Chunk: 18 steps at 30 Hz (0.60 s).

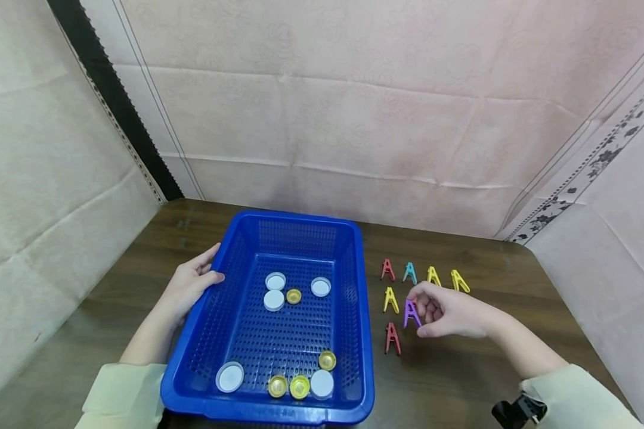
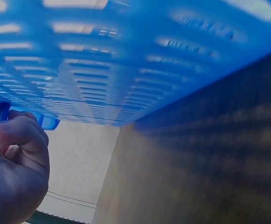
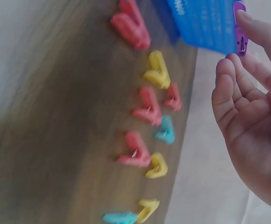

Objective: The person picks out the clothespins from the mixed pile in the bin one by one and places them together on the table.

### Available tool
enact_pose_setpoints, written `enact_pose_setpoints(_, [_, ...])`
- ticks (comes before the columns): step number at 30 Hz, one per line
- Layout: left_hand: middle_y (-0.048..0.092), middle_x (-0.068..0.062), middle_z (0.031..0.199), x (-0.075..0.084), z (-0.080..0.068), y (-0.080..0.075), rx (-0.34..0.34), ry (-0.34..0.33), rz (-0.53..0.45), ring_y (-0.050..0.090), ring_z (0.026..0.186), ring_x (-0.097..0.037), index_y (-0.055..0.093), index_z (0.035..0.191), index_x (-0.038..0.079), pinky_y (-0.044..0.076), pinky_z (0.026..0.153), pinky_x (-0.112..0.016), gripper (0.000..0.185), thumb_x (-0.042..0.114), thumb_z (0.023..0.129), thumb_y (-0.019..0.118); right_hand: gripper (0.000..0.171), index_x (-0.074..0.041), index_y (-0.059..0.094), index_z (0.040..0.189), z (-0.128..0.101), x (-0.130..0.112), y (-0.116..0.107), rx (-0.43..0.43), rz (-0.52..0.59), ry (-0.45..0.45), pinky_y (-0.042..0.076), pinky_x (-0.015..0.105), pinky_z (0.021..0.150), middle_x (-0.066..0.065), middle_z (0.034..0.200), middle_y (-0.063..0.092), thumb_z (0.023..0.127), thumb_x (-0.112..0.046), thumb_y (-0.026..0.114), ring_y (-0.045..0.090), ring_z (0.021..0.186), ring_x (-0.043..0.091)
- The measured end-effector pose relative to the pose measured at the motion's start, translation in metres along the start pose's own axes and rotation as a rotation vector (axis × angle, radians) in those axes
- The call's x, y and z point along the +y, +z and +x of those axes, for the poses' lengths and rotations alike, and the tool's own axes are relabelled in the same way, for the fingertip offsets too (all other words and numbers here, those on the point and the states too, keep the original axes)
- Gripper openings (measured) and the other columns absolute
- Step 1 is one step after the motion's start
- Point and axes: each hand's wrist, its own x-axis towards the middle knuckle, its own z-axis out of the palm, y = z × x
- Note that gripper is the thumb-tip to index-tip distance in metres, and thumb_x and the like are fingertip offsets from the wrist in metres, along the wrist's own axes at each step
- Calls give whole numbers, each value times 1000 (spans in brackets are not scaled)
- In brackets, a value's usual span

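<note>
A blue plastic basket [image 1: 354,310] stands on a dark wooden table [image 1: 461,381]; inside lie several white caps [image 1: 273,300] and yellow caps [image 1: 299,386]. My left hand [image 1: 206,277] grips the basket's left rim, thumb over the edge. In the left wrist view its fingers [image 2: 16,154] curl under the rim of the basket [image 2: 126,60]. My right hand [image 1: 420,313] pinches a purple clothespin [image 1: 410,313] that stands on the table right of the basket. The right wrist view shows the purple clothespin [image 3: 240,28] at a fingertip of that hand [image 3: 233,51], the other fingers relaxed.
Around the purple one stand other clothespins: red [image 1: 387,269], teal [image 1: 409,272], yellow [image 1: 433,275] and yellow [image 1: 459,280] in the far row, yellow [image 1: 390,299] in the middle, red [image 1: 392,338] nearest. Pink cloth walls enclose the table on three sides.
</note>
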Motion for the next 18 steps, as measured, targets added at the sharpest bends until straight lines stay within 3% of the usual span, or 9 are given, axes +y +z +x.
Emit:
enact_pose_setpoints(7, [53, -23, 128, 0, 0, 0, 0, -3, 10, 66, 89, -26, 27, 149, 18, 56, 68, -42, 66, 11, 91, 55, 45, -10, 51, 114, -15, 29, -1, 24, 17, 7, 48, 26, 62, 14, 89, 54, 77, -18, 76, 53, 72, 13])
enact_pose_setpoints(18, [51, -24, 130, 1, -1, 1, -3, -1, 19, 66, 88, -25, 26, 150, 18, 56, 68, -41, 66, 12, 90, 56, 46, -11, 51, 117, -20, 58, 25, -8, 33, 56, 46, 26, 58, 7, 87, 52, 80, -23, 74, 52, 69, 11])
